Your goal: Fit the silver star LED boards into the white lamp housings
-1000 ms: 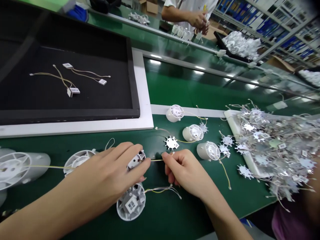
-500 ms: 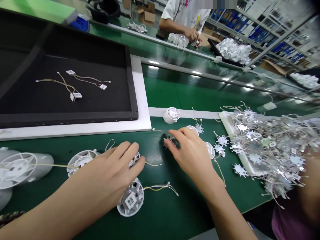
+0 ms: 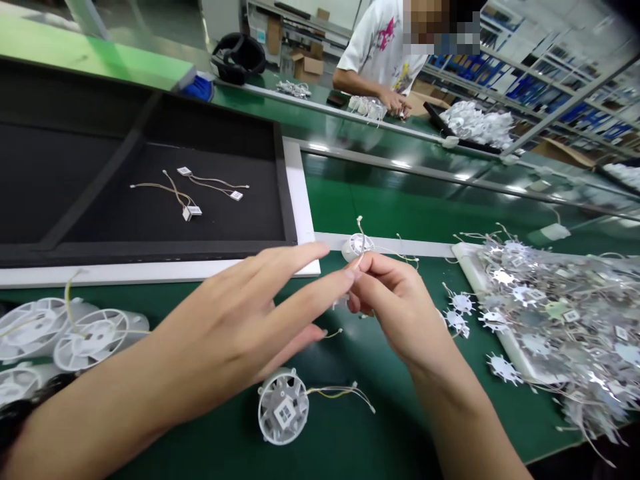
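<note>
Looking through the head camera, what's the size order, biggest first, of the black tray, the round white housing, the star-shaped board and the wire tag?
Black tray, round white housing, star-shaped board, wire tag. The housing's nearness to the camera may exaggerate it.

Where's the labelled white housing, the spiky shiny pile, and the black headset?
White housing point(image 3: 283, 413): head view, on its square label.
Spiky board pile point(image 3: 555, 320): head view, pile's middle.
Black headset point(image 3: 239, 57): head view, its middle.

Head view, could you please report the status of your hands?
Right hand pinching a thin wire; left hand extended beside it; white plastic housing just behind; labelled housing below the hands.
</note>
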A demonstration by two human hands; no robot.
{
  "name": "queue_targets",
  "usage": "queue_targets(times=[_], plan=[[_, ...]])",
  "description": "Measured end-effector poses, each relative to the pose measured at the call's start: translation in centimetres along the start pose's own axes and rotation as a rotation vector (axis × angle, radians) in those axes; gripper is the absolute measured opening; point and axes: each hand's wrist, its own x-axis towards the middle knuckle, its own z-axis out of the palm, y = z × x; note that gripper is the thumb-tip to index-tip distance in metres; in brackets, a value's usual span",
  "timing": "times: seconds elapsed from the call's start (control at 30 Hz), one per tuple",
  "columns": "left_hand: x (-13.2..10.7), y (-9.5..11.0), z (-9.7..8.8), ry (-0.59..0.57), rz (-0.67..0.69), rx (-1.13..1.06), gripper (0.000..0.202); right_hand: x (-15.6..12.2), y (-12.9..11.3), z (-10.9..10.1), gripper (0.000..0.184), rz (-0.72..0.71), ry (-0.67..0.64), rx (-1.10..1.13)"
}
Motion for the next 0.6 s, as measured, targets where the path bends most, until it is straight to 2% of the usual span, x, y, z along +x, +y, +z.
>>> queue_targets(times=[0.1, 0.17, 0.23, 0.27, 0.33, 0.4, 0.43, 0.53, 0.6], plan=[[0.5, 0.0, 0.2, -0.049, -0.18, -0.355, 0.03, 0.2, 0.4, 0.8, 0.022, 0.033, -0.019, 0.155], [0.9, -0.2, 0.2, -0.11, -0.391, -0.645, 0.02, 0.1, 0.9, 1.0, 0.025, 0.059, -0.035, 0.183], [1.3, -0.7, 0.0, -0.132, -0.631, -0.937, 0.01, 0.0, 1.3, 0.9, 0.033, 0.041, 0.002, 0.098], [1.4, -1.0, -0.1, -0.135, -0.728, -1.067, 0.008, -0.1, 1.5, 0.8, 0.036, -0.009, 0.066, 0.016], [1.5, -1.7, -0.3, -0.142, -0.839, -1.274, 0.007, -0.4, 1.8, 0.5, 0.035, -0.187, 0.259, -0.166], [1.4, -2.2, -0.3, -0.212, -0.874, -1.421, 0.007, -0.8, 2.0, 0.3, 0.019, -0.374, 0.374, -0.288], [1.3, -2.4, -0.2, -0.264, -0.883, -1.481, 0.008, -1.0, 2.1, 0.3, 0.012, -0.43, 0.36, -0.319], [1.3, -2.6, -0.1, -0.369, -0.911, -1.616, 0.017, -1.7, 2.3, 0.6, 0.028, -0.449, 0.136, -0.347], [1.3, -2.6, -0.1, -0.372, -0.91, -1.68, 0.023, -1.9, 2.3, 1.0, 0.032, -0.437, 0.024, -0.35]])
